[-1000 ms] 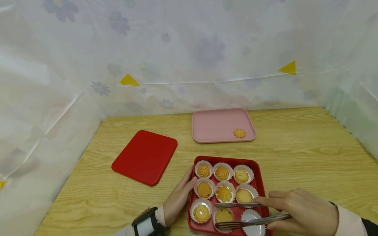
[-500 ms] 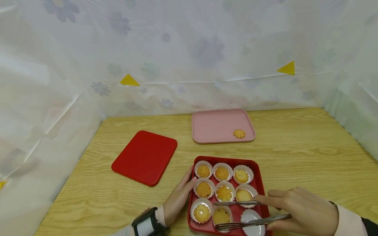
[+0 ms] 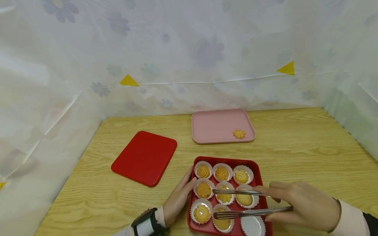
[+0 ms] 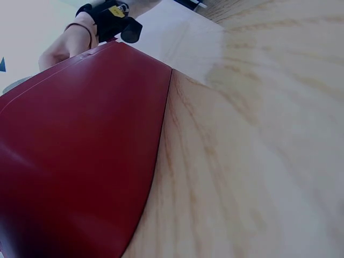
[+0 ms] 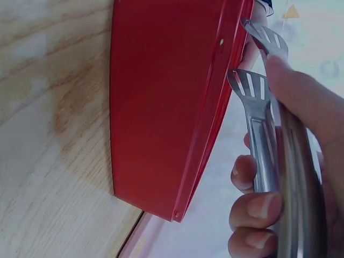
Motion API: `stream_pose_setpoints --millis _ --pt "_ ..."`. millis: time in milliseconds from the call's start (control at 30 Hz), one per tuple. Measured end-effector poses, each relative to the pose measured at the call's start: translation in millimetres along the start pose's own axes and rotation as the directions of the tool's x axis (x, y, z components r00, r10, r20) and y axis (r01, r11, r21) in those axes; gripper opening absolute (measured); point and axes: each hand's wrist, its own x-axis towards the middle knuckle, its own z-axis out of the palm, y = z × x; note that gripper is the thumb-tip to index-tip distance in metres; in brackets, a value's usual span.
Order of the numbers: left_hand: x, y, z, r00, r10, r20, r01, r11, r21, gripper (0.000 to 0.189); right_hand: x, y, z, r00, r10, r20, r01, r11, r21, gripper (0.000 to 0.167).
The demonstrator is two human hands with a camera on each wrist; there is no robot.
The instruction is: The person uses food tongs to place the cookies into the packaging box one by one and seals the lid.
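My right hand [image 3: 301,206] grips metal tongs [image 3: 260,212] with slotted ends, their two arms spread apart. The tongs reach over a red box [image 3: 227,159] holding cookies in white paper cups. In the head view one tip overlaps the flower-shaped cookie [image 3: 224,198] in the middle; the other overlaps the round cookie [image 3: 222,224] in front. Nothing is caught between the tips. My left hand [image 3: 177,200] rests against the box's left wall, fingers extended along it, thumb at the rim. The front right paper cup [image 3: 253,226] is empty. In the right wrist view the tongs [image 5: 258,126] stand above the box wall [image 5: 161,102].
A pink tray [image 3: 215,126] at the back bears one flower-shaped cookie [image 3: 239,133] near its front right corner. Left of the box lies a flat red lid [image 3: 144,159] on the wooden table [image 3: 310,147]. Patterned white sheeting [image 3: 177,49] walls in the back and sides.
My right hand has shifted the spread tongs farther back over the box, so one tip now overlaps the middle cookie. The left hand and the box have stayed where they were.
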Motion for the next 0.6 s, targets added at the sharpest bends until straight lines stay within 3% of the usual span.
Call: stream_pose_setpoints --millis 167,367,600 --pt "-0.6 0.3 -0.2 1.0 -0.009 -0.001 0.009 1.0 -0.001 0.065 3.9 2.9 -0.7 1.0 0.021 -0.006 -0.021 0.999 -0.034 0.055" --pt "-0.4 0.1 -0.3 1.0 -0.007 0.002 0.007 1.0 0.0 0.065 9.3 8.0 -1.0 0.997 0.016 -0.082 -0.023 0.996 -0.091 0.056" --pt "-0.5 1.1 0.2 1.0 -0.01 -0.001 0.01 1.0 -0.007 0.065 15.0 15.5 -6.7 0.992 0.068 -0.109 -0.078 0.992 -0.095 0.057"
